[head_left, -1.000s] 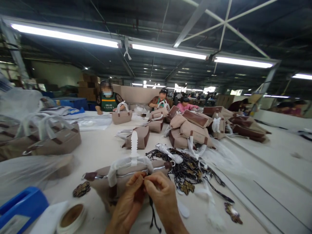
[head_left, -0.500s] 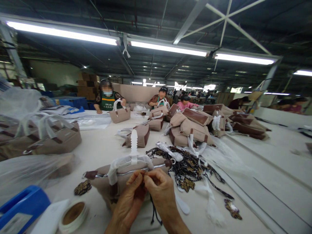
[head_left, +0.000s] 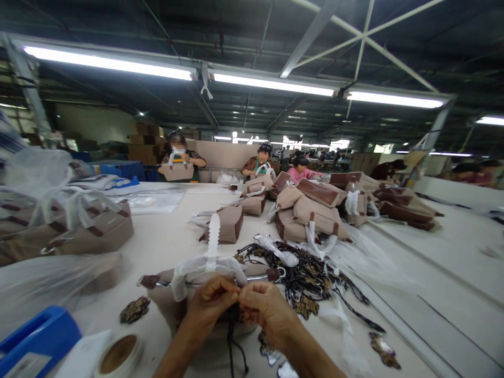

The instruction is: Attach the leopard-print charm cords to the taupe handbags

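Observation:
A beige handbag with brown trim stands in front of me, its handles wrapped in white. A white notched strip sticks up between the handles. Before the bag, my left hand and my right hand meet fingertip to fingertip, both pinched on a black cord whose loose ends dangle below. Leopard-patterned tags show beneath my right hand. To the right lies a heap of black cords with leopard-patterned tags. The exact pinch point is hidden by my fingers.
A blue tape dispenser and a tape roll sit at front left. One leopard-patterned tag lies beside the bag. More handbags are piled left and at back right. Co-workers sit across the table.
My hands have shifted, the right one turning flatter, and the tags beneath it have come into view. Across the table, a co-worker has lifted a handbag off the tabletop.

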`<state>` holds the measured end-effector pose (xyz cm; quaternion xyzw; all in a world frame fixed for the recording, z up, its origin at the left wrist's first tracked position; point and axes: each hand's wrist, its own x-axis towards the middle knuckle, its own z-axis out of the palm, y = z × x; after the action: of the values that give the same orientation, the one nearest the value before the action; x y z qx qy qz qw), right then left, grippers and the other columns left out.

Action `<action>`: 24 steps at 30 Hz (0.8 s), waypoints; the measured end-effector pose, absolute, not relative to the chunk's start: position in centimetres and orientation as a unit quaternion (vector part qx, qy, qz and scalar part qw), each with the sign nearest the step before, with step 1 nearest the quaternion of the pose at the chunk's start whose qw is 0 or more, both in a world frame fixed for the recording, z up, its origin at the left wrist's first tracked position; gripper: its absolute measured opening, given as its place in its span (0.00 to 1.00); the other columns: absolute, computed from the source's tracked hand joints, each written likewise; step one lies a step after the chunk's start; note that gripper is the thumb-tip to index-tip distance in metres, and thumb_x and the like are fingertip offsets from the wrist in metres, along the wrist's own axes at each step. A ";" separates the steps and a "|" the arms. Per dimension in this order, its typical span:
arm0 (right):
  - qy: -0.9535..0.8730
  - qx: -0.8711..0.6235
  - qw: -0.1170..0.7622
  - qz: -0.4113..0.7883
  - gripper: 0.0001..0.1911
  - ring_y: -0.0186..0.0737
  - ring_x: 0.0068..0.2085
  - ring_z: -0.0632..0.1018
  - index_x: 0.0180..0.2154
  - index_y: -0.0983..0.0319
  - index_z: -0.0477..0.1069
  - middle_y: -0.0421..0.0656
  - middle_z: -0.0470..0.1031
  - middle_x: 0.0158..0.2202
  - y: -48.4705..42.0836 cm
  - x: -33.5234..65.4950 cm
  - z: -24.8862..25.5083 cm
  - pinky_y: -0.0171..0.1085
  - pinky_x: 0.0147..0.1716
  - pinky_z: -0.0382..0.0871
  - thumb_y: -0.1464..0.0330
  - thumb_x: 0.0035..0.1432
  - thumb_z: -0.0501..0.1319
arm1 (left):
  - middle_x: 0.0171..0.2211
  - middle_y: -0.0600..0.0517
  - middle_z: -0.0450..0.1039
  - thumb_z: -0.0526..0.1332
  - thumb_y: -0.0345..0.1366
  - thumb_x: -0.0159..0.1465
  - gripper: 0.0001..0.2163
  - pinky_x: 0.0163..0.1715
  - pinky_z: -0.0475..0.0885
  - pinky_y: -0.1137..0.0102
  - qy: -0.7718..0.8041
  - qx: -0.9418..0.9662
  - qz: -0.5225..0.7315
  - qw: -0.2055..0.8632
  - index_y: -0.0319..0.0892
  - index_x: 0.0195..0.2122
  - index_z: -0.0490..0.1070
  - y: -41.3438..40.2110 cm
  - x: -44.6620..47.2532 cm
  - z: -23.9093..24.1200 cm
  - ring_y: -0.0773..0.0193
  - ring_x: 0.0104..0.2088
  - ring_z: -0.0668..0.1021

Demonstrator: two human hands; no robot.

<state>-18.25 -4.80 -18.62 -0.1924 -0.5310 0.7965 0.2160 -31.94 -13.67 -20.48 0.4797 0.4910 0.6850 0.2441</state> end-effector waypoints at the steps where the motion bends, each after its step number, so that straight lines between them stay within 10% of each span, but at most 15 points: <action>1: -0.522 -0.190 0.208 0.805 0.13 0.28 0.18 0.67 0.21 0.66 0.71 0.37 0.68 0.17 -4.6 -18.2 -18.7 0.29 0.18 0.59 0.64 0.38 0.70 | 0.23 0.53 0.73 0.70 0.39 0.53 0.07 0.28 0.68 0.74 0.494 0.486 0.678 0.245 0.41 0.26 0.78 -13.5 -32.2 -20.5 0.66 0.27 0.74; 16: -0.548 -0.195 0.197 0.790 0.18 0.31 0.19 0.72 0.23 0.65 0.70 0.39 0.72 0.21 -3.7 -19.2 -18.9 0.32 0.20 0.68 0.59 0.38 0.72 | 0.19 0.54 0.72 0.71 0.40 0.51 0.10 0.24 0.65 0.75 0.475 0.429 0.695 0.329 0.40 0.24 0.75 -12.2 -32.6 -20.9 0.68 0.22 0.72; 24: -0.622 -0.241 0.198 0.719 0.11 0.27 0.15 0.66 0.21 0.62 0.66 0.35 0.67 0.15 -2.6 -20.0 -19.1 0.27 0.14 0.54 0.63 0.39 0.64 | 0.20 0.53 0.71 0.71 0.45 0.51 0.14 0.24 0.65 0.74 0.473 0.433 0.705 0.303 0.41 0.23 0.73 -11.6 -33.3 -22.8 0.65 0.23 0.72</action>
<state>-20.01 -2.62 -19.05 -0.2406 -0.6217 0.7187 0.1979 -33.28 -11.56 -22.80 0.4328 0.4728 0.7052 0.3029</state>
